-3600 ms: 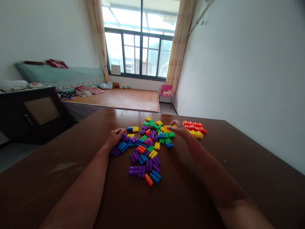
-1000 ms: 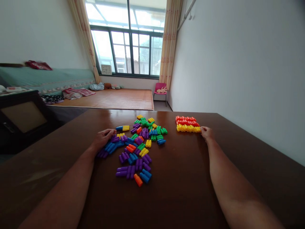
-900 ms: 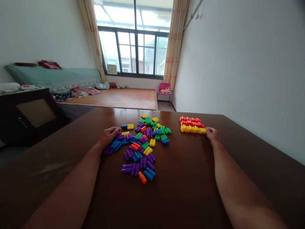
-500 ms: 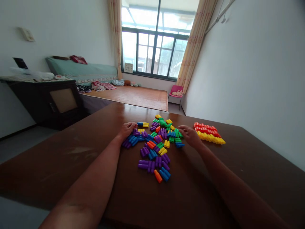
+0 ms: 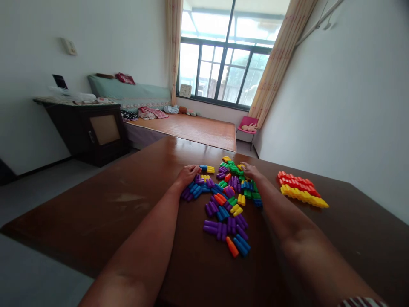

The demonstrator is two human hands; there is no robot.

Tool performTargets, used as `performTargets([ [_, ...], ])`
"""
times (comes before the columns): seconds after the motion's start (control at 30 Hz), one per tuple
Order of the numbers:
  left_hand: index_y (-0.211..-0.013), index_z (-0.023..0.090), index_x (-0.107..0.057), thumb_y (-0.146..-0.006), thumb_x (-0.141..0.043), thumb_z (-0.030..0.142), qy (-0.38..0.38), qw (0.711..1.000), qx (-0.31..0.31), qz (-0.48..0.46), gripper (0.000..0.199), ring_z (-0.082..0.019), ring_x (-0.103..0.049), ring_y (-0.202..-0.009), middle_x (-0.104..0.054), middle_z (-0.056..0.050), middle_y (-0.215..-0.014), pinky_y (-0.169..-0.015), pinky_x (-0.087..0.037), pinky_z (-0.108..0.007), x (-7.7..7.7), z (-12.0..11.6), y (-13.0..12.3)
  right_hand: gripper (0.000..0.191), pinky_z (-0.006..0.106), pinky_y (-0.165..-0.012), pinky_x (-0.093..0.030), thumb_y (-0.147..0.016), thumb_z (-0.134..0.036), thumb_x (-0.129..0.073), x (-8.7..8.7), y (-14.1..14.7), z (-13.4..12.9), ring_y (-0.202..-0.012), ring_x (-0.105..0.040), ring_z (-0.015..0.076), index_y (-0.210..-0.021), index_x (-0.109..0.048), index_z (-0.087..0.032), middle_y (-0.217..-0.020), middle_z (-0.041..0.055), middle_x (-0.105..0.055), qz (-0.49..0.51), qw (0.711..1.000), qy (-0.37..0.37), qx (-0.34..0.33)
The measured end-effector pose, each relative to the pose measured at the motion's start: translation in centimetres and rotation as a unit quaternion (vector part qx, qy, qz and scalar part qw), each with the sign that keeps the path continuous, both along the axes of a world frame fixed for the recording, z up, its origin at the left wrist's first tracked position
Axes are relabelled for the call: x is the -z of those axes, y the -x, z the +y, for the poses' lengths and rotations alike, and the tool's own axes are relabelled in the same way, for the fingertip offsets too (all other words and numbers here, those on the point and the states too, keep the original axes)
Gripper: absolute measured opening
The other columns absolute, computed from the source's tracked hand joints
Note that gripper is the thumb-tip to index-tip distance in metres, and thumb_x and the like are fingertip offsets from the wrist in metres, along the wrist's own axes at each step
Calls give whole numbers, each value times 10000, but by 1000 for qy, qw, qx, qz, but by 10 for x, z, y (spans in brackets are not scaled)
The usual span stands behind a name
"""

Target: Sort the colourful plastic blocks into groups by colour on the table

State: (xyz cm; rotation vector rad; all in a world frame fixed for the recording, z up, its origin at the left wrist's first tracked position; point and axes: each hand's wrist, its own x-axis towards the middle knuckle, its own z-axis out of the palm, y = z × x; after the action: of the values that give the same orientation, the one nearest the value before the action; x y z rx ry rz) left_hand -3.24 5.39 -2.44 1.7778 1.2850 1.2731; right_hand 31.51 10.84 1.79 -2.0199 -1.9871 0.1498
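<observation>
Across the table (image 5: 128, 213), coloured blocks (image 5: 234, 183) are spread in a loose pile between and in front of the two hands. At its left edge, the left hand (image 5: 188, 174) is rested with curled fingers beside a blue-and-yellow piece (image 5: 207, 169) laid lengthwise left to right; whether anything is gripped cannot be told. At the near edge, an orange block (image 5: 232, 246) is pointed narrow end away and leftward. On the far right side, the right hand (image 5: 251, 170) is placed at a yellow block (image 5: 240, 166) (its grip is too small to make out). Farther right, red rows (image 5: 298, 183) and a yellow row (image 5: 303, 196) are set side by side, long axes slanted nearer toward the right. Behind, at left, a dark cabinet (image 5: 84, 136) is closed, its contents hidden.
</observation>
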Motion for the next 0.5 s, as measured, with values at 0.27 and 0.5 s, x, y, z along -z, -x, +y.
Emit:
performTargets([
  [0.27,-872,143,-748,-805,-512,585,7,1000,-3,-4,505,-209,-660,-765,-742,-80,-838,-630,-480,-270,-8,-6,0,460,279,-727,-519,-723,-355,-721,-8,14,-23,-813,-655,170,-1159,-630,-239,-1001,51,-698,146,987,-26,-60],
  [0.5,-881,138,-739,-747,-552,646,23,1000,11,-18,558,-219,-658,-777,-744,-94,-857,-595,-469,-266,-16,-11,0,333,249,-637,-498,-744,-390,-647,-32,-39,-96,-698,-614,146,-1014,-658,-196,-778,14,-668,224,961,-132,-97],
])
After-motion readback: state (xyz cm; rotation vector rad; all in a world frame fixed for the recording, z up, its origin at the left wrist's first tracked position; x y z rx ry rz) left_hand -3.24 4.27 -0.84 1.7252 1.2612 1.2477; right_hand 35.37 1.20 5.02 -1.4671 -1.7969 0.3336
